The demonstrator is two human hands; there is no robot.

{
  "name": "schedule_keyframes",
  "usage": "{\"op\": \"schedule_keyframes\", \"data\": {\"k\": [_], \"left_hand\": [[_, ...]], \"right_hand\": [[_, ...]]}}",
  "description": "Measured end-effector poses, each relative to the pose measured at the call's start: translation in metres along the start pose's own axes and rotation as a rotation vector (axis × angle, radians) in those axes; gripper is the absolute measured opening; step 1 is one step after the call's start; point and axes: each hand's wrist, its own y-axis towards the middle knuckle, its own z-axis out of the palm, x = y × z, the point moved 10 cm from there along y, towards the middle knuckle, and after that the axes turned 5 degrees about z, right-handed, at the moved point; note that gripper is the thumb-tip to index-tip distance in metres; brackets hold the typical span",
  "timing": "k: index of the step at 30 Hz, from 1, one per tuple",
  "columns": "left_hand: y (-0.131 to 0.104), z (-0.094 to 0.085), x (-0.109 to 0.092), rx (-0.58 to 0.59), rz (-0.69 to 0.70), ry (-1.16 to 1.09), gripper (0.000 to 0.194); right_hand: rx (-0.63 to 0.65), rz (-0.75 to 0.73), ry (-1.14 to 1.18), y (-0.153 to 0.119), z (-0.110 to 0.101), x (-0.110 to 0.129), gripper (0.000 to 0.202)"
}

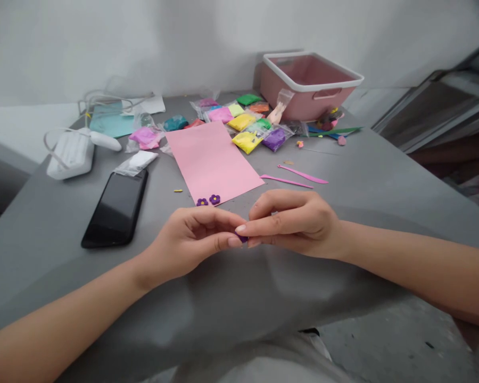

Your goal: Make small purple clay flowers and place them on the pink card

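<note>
A small purple clay piece is pinched between the fingertips of both hands above the near part of the table. My left hand holds it between thumb and forefinger. My right hand meets it from the other side, its fingertips pressed against the piece and covering most of it. Just beyond the left hand, two purple clay flowers with yellow centres, one to the right of the other, lie at the near edge of a pink paper sheet.
Two pink modelling tools lie right of the sheet. Bags of coloured clay cluster behind it, before a pink basket. On the left are a black phone, a white power strip and a strip of yellow clay.
</note>
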Motion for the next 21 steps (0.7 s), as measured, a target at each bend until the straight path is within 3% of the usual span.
{"op": "schedule_keyframes", "data": {"k": [11, 21], "left_hand": [[0.0, 0.007, 0.001, 0.099, -0.05, 0.117, 0.013], [0.0, 0.012, 0.0, 0.11, -0.041, 0.172, 0.013]], "right_hand": [[0.009, 0.007, -0.012, -0.001, -0.001, 0.0, 0.011], [0.001, -0.049, -0.028, 0.001, 0.002, 0.002, 0.006]]}}
